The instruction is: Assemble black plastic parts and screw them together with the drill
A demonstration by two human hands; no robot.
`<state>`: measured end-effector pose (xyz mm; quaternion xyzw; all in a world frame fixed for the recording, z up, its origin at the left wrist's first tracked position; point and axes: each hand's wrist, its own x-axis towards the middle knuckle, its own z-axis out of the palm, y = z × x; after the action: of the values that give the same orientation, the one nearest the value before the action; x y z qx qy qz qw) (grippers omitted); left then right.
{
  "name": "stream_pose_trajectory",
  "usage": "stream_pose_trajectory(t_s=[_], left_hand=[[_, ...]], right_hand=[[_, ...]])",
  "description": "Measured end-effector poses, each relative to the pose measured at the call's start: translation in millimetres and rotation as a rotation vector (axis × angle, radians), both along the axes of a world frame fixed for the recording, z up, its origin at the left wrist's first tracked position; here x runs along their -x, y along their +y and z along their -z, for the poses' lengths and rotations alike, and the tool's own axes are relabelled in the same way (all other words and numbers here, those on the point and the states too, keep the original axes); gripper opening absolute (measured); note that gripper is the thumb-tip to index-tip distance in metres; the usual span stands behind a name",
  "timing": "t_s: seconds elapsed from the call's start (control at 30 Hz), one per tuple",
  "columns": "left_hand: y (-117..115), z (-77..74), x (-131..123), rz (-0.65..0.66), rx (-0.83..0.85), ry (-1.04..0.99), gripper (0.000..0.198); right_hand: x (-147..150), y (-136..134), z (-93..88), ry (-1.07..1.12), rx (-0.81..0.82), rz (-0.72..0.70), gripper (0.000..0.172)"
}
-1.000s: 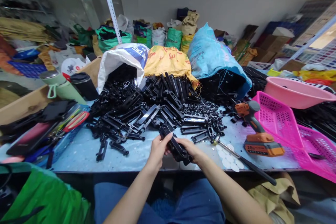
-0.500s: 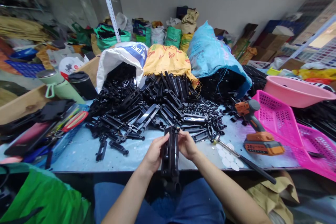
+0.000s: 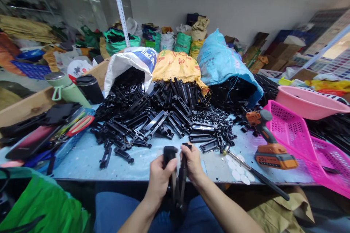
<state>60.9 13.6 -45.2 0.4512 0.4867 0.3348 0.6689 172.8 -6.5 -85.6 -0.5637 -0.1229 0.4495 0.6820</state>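
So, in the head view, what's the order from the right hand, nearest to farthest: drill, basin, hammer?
1. Hammer: to the right hand's right.
2. Drill: further right, past the hammer.
3. Basin: far right, beyond the drill.

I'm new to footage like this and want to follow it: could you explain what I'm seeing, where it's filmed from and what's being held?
There is no machine here, just a person's bare left hand and right hand. One camera, worn on the head, looks forward and down, so the forearms enter from the bottom.

Between them, the hands hold a long black two-armed part, its arms spread at the top and meeting lower down.

Beyond is a table with a light-blue surface. On it lie a heap of black elongated parts, an orange-and-grey cordless power tool, a black-handled metal hammer, thin white round discs and bright pink perforated plastic baskets. The power tool and hammer are to the person's right.
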Motion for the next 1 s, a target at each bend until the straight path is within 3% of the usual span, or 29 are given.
stream_pose_trajectory(t_s=[0.07,0.13,0.23,0.3,0.37,0.43,0.53,0.6,0.7,0.8,0.87,1.0], left_hand=[[4.2,-5.1,9.6,-0.24,-0.013,-0.022,0.052],[11.5,-11.5,15.8,-0.313,-0.031,-0.046,0.058],[21.0,-18.2,16.0,-0.253,0.041,-0.102,0.065],[23.0,-18.6,11.5,-0.261,0.078,-0.144,0.066],[21.7,-15.2,6.7,-0.293,0.09,-0.158,0.068],[19.1,-8.0,4.1,-0.336,0.091,-0.162,0.07],[17.1,8.0,5.0,-0.575,-0.033,-0.219,0.07],[17.0,19.7,7.1,-0.682,-0.144,-0.219,0.071],[18.2,37.3,11.2,-0.573,-0.167,-0.114,0.068],[24.0,58.7,20.8,-0.312,-0.291,-0.026,0.058],[30.8,74.6,31.0,-0.159,-0.486,0.067,0.053],[42.5,93.2,44.9,-0.099,-1.164,0.672,0.034]], right_hand=[[-3.4,-10.7,12.8,0.012,0.147,-0.05,0.056],[-11.6,-21.5,20.2,-0.277,0.184,-0.103,0.054],[-26.0,-32.1,13.6,-1.207,-0.168,-0.21,0.047],[-31.3,-33.8,3.1,-1.543,-0.496,-0.482,0.052],[-32.5,-33.3,-4.1,-1.679,-0.633,-0.589,0.06],[-32.6,-34.2,-4.6,-1.767,-0.605,-0.541,0.063],[-36.8,-41.6,1.9,-1.717,-0.428,-0.531,0.062],[-43.2,-48.2,5.8,-1.668,-0.214,-0.55,0.061],[-57.4,-55.6,11.3,-1.678,0.122,-0.632,0.067],[-77.8,-60.0,25.8,-1.825,0.139,-0.595,0.064],[-92.3,-62.9,40.2,-1.999,0.029,-0.475,0.056],[-109.6,-60.1,56.1,-2.053,-0.012,-0.444,0.044]])
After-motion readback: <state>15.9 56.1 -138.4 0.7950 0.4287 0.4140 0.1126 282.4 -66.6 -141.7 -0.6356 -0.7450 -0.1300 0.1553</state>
